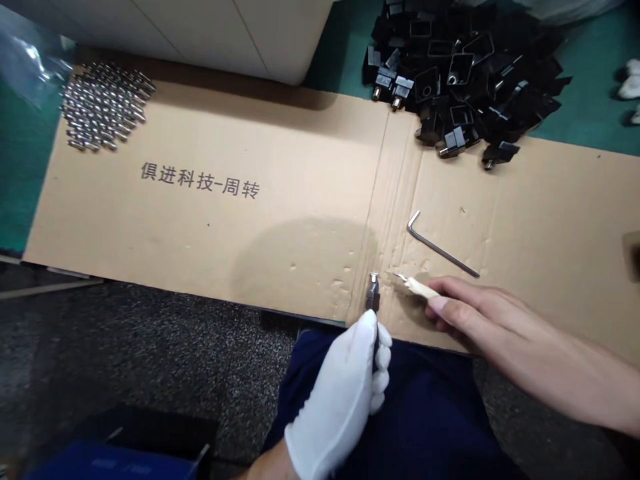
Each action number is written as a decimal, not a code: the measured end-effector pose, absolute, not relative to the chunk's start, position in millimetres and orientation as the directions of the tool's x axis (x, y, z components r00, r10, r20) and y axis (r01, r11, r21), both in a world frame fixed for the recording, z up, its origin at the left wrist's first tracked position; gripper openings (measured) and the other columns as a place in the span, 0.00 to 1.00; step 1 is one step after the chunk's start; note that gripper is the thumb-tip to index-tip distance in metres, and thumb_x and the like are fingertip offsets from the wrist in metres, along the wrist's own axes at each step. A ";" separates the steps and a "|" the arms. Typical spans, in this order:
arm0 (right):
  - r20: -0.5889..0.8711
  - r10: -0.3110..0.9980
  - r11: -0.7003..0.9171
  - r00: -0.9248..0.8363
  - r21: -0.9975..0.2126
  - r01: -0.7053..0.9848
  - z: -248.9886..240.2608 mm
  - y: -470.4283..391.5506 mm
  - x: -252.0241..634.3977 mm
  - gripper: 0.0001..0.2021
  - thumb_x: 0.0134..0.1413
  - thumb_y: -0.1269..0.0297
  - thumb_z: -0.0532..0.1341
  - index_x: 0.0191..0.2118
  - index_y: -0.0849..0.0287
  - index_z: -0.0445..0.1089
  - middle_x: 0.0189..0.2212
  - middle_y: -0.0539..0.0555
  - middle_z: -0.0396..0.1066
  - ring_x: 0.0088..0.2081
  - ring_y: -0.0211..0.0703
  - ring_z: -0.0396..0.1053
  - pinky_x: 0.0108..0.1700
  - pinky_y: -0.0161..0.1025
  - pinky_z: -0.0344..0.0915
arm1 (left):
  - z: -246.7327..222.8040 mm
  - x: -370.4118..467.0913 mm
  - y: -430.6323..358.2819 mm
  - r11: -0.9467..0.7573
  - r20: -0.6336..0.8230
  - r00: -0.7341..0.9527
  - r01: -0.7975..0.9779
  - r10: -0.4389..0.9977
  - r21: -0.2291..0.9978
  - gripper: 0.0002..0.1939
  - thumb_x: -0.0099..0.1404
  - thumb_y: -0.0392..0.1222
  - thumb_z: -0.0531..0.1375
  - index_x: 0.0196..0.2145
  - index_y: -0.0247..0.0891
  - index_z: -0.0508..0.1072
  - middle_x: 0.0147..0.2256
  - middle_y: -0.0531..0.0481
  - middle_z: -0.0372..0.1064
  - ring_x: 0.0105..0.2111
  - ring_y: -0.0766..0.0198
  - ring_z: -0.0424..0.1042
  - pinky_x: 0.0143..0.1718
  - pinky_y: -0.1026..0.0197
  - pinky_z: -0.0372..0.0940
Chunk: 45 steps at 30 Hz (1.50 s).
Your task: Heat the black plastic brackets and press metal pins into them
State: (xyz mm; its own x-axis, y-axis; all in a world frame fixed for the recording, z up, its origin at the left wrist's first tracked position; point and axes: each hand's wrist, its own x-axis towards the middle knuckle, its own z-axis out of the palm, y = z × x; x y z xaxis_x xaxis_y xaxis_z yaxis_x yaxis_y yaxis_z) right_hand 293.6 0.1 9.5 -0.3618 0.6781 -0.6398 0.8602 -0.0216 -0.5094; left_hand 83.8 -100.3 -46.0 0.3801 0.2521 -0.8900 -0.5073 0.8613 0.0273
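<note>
My left hand (350,380), in a white glove, is closed around a small black part (373,295) with a shiny metal tip, held at the cardboard's front edge. Bare, my right hand (465,308) grips a thin tool with a whitish wrapped handle (421,289). Its pointed metal tip faces left, a short gap away from the black part. Behind the two hands, an L-shaped hex key (443,251) lies on the cardboard sheet (300,160).
Many small metal cylinders (103,107) lie at the back left. A heap of black parts (460,73) is at the back right. Between them stands a pale box-like object (225,33). A blue object (110,463) is low at the left.
</note>
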 end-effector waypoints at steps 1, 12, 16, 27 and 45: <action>-0.672 0.643 -0.054 -0.367 -0.518 0.854 15.2 5.7 281.4 0.24 0.73 0.45 0.47 0.60 0.50 0.71 0.54 0.53 0.77 0.49 0.52 0.77 0.40 0.40 0.75 | -45.2 84.6 -99.6 0.862 -0.893 0.370 -0.505 0.255 0.037 0.24 0.68 0.63 0.59 0.38 0.36 0.70 0.27 0.54 0.64 0.19 0.72 0.62 0.19 0.69 0.57; -0.743 0.513 -0.049 -0.430 -0.526 0.849 16.2 31.0 268.9 0.21 0.70 0.46 0.52 0.53 0.49 0.76 0.43 0.53 0.80 0.44 0.55 0.77 0.38 0.43 0.74 | -29.4 95.9 -88.4 0.867 -0.935 0.209 -0.471 0.288 0.162 0.23 0.67 0.62 0.60 0.34 0.38 0.65 0.27 0.56 0.58 0.21 0.73 0.55 0.20 0.68 0.51; -0.748 0.484 -0.038 -0.454 -0.537 0.843 15.1 36.3 265.0 0.18 0.71 0.48 0.52 0.50 0.47 0.76 0.41 0.51 0.80 0.44 0.54 0.77 0.41 0.43 0.73 | -28.4 96.0 -89.5 0.887 -0.935 0.193 -0.418 0.298 0.197 0.23 0.69 0.64 0.57 0.34 0.38 0.65 0.27 0.55 0.58 0.21 0.73 0.54 0.21 0.67 0.50; -0.761 0.484 0.028 -0.433 -0.481 0.876 19.3 41.4 260.2 0.21 0.73 0.48 0.48 0.44 0.50 0.76 0.36 0.53 0.79 0.40 0.53 0.77 0.35 0.42 0.72 | -27.4 95.5 -92.4 0.912 -0.941 0.143 -0.329 0.306 0.246 0.26 0.70 0.66 0.54 0.37 0.38 0.69 0.27 0.55 0.58 0.22 0.71 0.54 0.22 0.65 0.49; -0.843 0.298 0.054 -0.448 -0.453 0.890 16.0 65.5 251.0 0.24 0.72 0.51 0.49 0.32 0.54 0.75 0.26 0.49 0.75 0.23 0.41 0.70 0.22 0.38 0.62 | -22.2 89.3 -84.4 0.887 -0.938 0.169 -0.410 0.304 0.214 0.23 0.64 0.64 0.63 0.33 0.38 0.71 0.24 0.55 0.60 0.23 0.68 0.56 0.26 0.63 0.54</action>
State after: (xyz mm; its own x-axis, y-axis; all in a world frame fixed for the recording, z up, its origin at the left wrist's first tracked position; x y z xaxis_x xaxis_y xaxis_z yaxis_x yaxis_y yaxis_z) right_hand 251.0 65.5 16.0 -0.4477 0.2977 -0.8432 0.8897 0.0539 -0.4534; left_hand 89.3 -84.4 -22.2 0.1686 0.3040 -0.9376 -0.4104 0.8865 0.2136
